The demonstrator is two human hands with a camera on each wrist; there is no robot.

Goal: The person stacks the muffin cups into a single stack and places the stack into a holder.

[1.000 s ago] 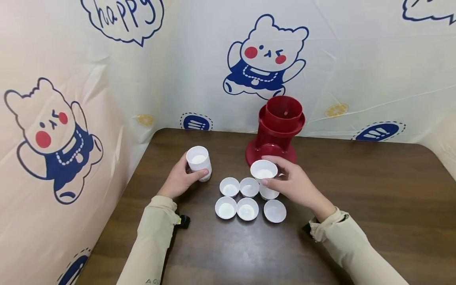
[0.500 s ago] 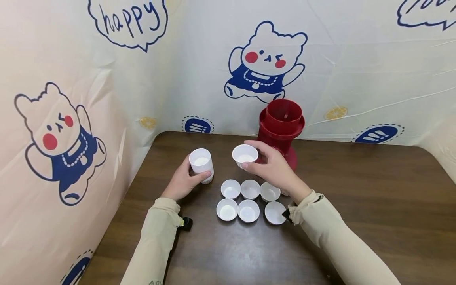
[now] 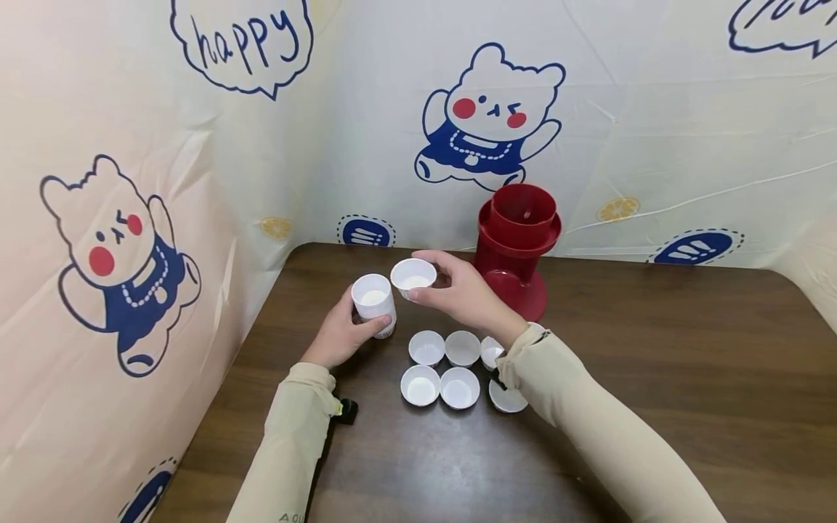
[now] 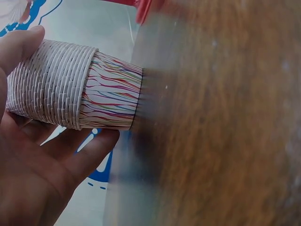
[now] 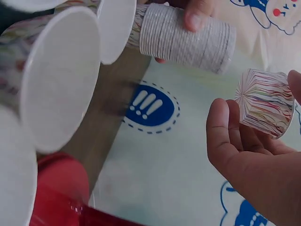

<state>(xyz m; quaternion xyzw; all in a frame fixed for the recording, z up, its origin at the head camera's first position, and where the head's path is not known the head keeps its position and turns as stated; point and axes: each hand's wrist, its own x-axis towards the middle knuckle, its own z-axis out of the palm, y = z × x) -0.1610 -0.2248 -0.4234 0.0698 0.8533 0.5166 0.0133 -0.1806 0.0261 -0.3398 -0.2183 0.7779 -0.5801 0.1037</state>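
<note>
The tall nested stack of white pleated paper cups (image 3: pixel 373 305) stands on the dark wooden table (image 3: pixel 654 349) at about ten o'clock from the loose cups, the left hand (image 3: pixel 340 335) wrapped round its side, apparently to steady it. Just beside its rim, at two o'clock, the right hand (image 3: pixel 466 294) pinches a single striped paper cup (image 3: pixel 413 276) mouth-up, held level as if to nest. Behind stands a red plastic dispenser (image 3: pixel 516 247); six loose white cups (image 3: pixel 445 367) sit in rows below.

Dark wooden table (image 3: pixel 654 378), cartoon-bear backdrop (image 3: pixel 366 145) (creased)
</note>
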